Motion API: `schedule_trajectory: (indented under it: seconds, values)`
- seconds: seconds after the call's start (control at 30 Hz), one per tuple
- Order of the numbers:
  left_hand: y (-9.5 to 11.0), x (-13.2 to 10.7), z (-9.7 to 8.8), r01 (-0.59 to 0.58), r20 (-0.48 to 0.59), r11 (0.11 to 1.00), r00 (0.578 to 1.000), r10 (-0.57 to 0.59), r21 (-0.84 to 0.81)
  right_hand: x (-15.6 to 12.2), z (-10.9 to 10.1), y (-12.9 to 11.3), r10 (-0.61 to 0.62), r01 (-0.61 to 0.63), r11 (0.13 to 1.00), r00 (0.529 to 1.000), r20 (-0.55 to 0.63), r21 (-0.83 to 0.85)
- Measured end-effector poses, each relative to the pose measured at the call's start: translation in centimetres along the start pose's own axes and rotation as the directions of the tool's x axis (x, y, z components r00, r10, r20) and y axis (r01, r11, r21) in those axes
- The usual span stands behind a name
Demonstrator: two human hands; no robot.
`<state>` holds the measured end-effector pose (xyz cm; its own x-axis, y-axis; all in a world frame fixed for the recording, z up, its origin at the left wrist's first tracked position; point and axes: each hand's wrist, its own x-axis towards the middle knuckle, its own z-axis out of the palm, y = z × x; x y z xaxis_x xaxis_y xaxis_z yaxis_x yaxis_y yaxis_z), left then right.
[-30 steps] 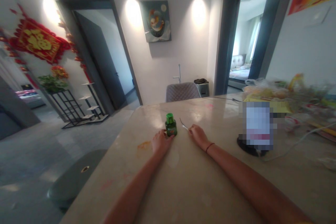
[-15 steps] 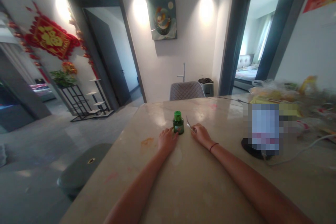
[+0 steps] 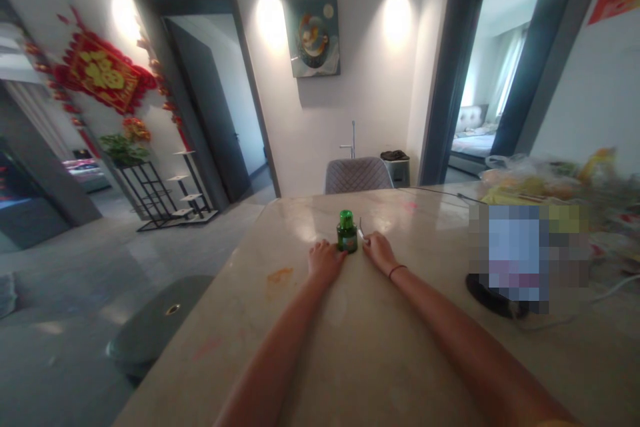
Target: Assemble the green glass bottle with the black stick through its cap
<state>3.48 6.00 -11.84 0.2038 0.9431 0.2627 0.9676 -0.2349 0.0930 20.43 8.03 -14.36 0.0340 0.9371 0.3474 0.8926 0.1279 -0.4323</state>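
Note:
A small green glass bottle [image 3: 347, 240] with a bright green cap stands upright on the table. My left hand [image 3: 325, 261] rests on the tabletop at the bottle's left, thumb and forefinger closed against its base while the other fingers lie on the table. Just right of the bottle, my right hand [image 3: 380, 252] pinches a thin metal tool [image 3: 361, 229] whose slim end points up and away from me. The tool's exact kind is too small to make out, and its lower end is hidden in the fingers.
The pale stone table [image 3: 380, 340] has orange and pink stains. At its right stand a blurred-out object on a round black base [image 3: 493, 297], a cable and a heap of plastic bags [image 3: 540, 177]. A grey chair [image 3: 360, 175] is opposite; a green stool [image 3: 160, 320] sits left.
My right hand has moved left with the tool, closer to the bottle. The left hand stays against the bottle's base. The whole view has shifted slightly.

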Motion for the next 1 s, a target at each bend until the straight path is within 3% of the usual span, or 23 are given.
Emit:
schedule_trajectory:
  seconds: [0.13,0.27,0.43,0.5,0.8,1.0]
  values:
    - [0.5,1.8,0.4,0.043,0.014,0.999,0.999,-0.043,0.010,0.9,0.2,0.3,0.035,-0.035,0.999,0.999,-0.002,-0.006]
    - [0.8,2.2,0.6,0.091,-0.055,0.995,0.994,-0.093,-0.050,0.9,0.1,0.2,0.045,-0.045,0.999,0.999,0.005,-0.012]
    - [0.7,2.3,0.7,-0.182,-0.018,0.959,0.983,0.183,-0.216,1.3,-0.1,0.1,0.051,-0.051,0.998,0.999,0.018,-0.023]
    - [0.7,2.4,0.7,-0.218,-0.022,0.949,0.975,0.219,-0.228,1.6,0.0,0.1,0.060,-0.060,0.998,0.998,0.016,-0.025]
    - [0.5,2.1,1.5,-0.161,-0.029,0.979,0.987,0.158,-0.126,2.9,0.2,0.5,0.063,-0.062,0.998,0.998,0.014,-0.018]
    - [1.0,1.4,0.3,-0.112,-0.076,0.985,0.992,0.103,-0.134,2.3,-0.7,1.5,0.011,-0.012,0.999,1.000,0.022,0.038]
